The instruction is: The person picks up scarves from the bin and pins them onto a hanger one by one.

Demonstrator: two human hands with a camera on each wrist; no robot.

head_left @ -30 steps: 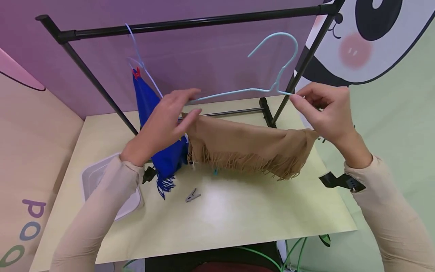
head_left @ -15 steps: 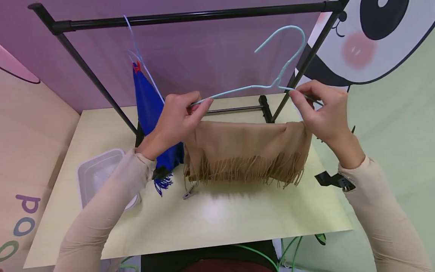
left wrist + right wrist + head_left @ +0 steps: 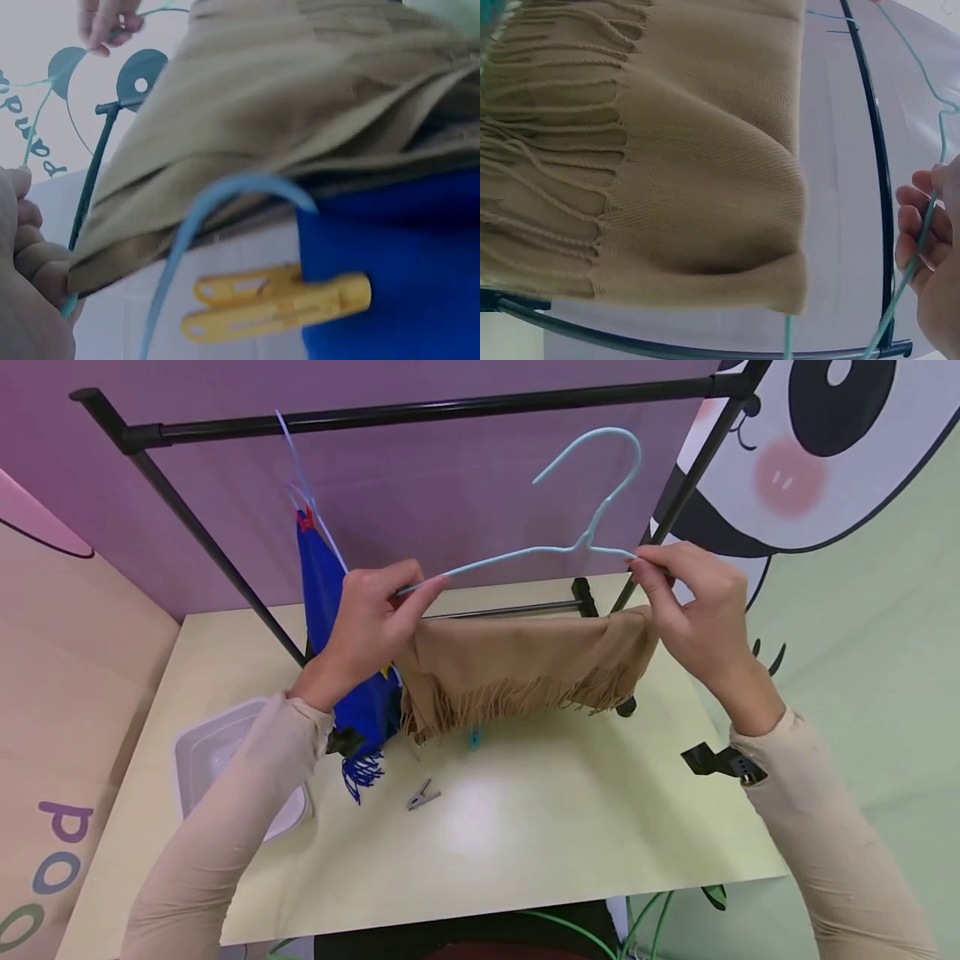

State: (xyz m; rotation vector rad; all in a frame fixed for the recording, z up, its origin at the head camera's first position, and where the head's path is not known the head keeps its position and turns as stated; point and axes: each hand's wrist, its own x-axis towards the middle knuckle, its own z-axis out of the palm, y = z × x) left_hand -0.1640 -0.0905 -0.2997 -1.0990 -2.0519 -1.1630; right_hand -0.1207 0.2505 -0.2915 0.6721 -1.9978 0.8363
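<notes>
A light blue hanger is held in the air below the rack's top bar, its hook off the bar. My left hand pinches its left arm between thumb and fingers. On the other side, my right hand pinches the right arm. A brown fringed scarf hangs folded below, fringe downward; in the right wrist view the scarf drapes over the hanger's lower part. Behind my left hand, a blue scarf hangs from a lilac hanger, fastened by a red clothespin and a yellow clothespin.
The black rack spans the back of the pale table. A grey clothespin and a blue clothespin lie on the tabletop. A white plastic tub stands at the left, partly behind my left sleeve.
My left hand, earlier with its fingers extended by the hanger, now pinches its left arm. The hanger and brown scarf have shifted slightly left, and the scarf has swung back from the grey clothespin.
</notes>
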